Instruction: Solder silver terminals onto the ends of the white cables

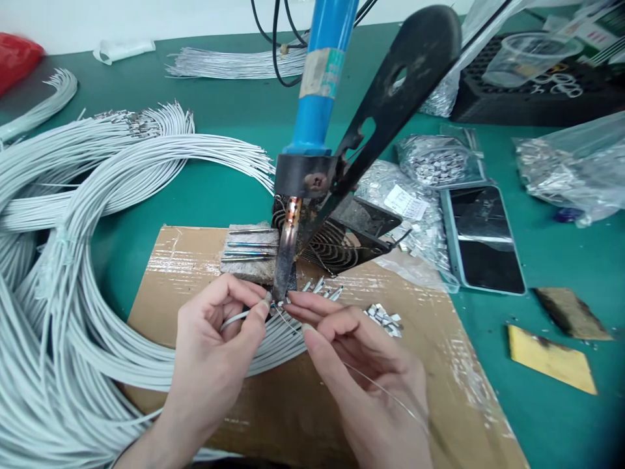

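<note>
My left hand (pixel 215 352) pinches the end of a white wire (pixel 233 319) between thumb and forefinger, holding it at the tip of a soldering iron (pixel 287 257). The iron has a blue handle (pixel 322 71) and is fixed in a black stand (pixel 381 111) that points it down onto the cardboard sheet (pixel 293 404). My right hand (pixel 361 371) pinches a thin strand of solder wire (pixel 390 394) and brings its end to the same iron tip. Both hands meet just below the tip.
Large coils of white wires (pixel 73 260) fill the left side. Small metal terminals (pixel 383 318) lie on the cardboard. Bags of terminals (pixel 439 163), a phone (pixel 481 238), a yellow sponge (pixel 551 358) and a plastic cup (pixel 530 58) sit on the green table at right.
</note>
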Demonstrator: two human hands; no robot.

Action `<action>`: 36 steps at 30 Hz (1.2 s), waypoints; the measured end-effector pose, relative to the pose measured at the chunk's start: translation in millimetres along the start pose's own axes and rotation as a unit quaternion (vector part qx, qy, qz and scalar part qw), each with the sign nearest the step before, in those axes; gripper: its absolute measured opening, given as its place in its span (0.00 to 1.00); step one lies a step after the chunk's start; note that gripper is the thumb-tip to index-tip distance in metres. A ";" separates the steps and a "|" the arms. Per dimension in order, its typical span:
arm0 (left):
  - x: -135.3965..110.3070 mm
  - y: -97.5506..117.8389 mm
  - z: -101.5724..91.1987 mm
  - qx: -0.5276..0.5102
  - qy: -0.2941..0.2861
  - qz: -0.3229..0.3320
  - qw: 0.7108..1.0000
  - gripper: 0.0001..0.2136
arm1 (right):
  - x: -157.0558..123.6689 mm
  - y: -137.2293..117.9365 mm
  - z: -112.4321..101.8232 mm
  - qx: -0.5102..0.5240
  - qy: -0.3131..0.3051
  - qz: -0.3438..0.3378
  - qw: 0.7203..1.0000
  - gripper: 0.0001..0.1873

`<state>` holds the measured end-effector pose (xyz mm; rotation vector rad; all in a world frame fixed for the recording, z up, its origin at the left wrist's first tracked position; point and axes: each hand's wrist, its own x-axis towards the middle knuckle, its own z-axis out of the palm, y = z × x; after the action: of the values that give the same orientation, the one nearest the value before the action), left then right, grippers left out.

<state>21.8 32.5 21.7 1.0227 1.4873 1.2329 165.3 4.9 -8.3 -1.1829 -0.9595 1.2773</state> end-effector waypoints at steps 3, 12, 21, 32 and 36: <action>-0.4 -0.1 -0.3 -0.001 0.000 0.003 1.000 0.07 | 0.7 0.6 -0.4 0.004 0.001 0.002 1.000 0.10; 1.9 -1.7 -0.1 0.000 0.000 0.005 1.000 0.07 | -1.5 -2.5 6.4 0.020 0.038 0.015 0.999 0.11; 1.3 -0.7 0.2 0.001 0.002 0.002 1.000 0.07 | -3.0 -5.5 11.7 0.011 0.070 0.042 0.997 0.11; 0.8 -2.4 -1.2 0.000 -0.003 0.004 1.000 0.07 | -2.4 -2.4 9.0 0.008 0.064 0.027 0.998 0.11; 0.7 -3.0 -1.3 -0.004 -0.006 0.002 1.000 0.07 | 0.4 2.4 3.6 -0.002 0.024 -0.011 1.000 0.09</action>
<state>20.3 32.4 18.8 1.0252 1.4709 1.2329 161.4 5.5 -10.1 -1.1968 -0.9380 1.2257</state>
